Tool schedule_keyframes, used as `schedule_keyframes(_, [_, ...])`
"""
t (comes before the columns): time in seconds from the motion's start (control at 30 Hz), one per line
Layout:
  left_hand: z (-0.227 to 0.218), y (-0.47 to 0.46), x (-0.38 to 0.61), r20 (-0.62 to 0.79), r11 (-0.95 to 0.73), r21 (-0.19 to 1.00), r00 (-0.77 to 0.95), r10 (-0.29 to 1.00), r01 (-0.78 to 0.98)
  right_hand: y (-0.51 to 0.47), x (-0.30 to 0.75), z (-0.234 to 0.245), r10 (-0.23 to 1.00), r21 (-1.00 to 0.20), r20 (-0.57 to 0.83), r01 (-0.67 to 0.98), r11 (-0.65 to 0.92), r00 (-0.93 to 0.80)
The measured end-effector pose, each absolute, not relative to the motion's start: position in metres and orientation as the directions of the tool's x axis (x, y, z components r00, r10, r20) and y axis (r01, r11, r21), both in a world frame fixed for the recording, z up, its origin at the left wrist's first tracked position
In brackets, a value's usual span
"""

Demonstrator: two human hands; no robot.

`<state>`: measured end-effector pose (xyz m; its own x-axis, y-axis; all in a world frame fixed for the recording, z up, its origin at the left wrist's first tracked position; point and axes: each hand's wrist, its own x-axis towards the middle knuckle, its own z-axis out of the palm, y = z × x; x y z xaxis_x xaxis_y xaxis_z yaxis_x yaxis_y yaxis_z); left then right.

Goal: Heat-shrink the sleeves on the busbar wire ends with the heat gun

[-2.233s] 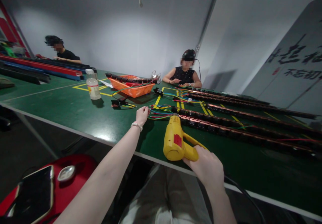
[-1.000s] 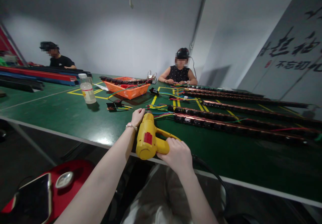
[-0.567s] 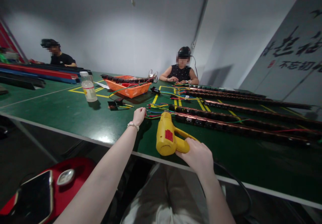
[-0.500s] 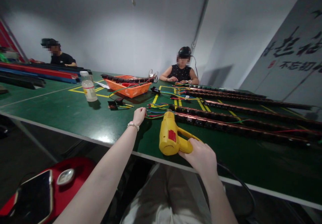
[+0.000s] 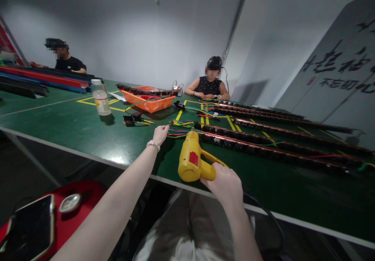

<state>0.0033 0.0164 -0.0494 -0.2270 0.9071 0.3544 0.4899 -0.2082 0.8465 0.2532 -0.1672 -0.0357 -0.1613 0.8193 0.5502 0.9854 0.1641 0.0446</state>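
Note:
My right hand [image 5: 224, 183] is wrapped round the handle of a yellow heat gun [image 5: 189, 157], held over the table's near side. The gun's nozzle points away from me, at the coloured wires [image 5: 180, 133] on the end of the nearest long copper-and-black strip [image 5: 252, 147]. My left hand [image 5: 161, 134], with a light bracelet at the wrist, is closed at the free ends of those wires and pinches them. Its fingertips are partly hidden. Just left of it, a small black part with yellow leads [image 5: 134, 119] lies on the green table [image 5: 73, 132].
An orange basket [image 5: 149, 104] holds another strip, with a bottle [image 5: 101, 99] to its left. Several more strips lie along the right. Two people sit across the table. A red stool [image 5: 84, 194] bears a phone [image 5: 29, 226]. The gun's black cord [image 5: 266, 210] hangs over the edge.
The heat gun and my right hand have shifted slightly left in view. My left hand stays at the wire ends. The whole view has turned a little.

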Motion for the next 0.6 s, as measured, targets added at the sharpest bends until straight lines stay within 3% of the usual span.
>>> schedule_keyframes(0.6, [-0.042, 0.014, 0.002, 0.360, -0.217, 0.860, -0.248, 0.899, 0.462, -0.165, 0.192, -0.042, 0.781, -0.054, 0.568, 0.935, 0.351, -0.260])
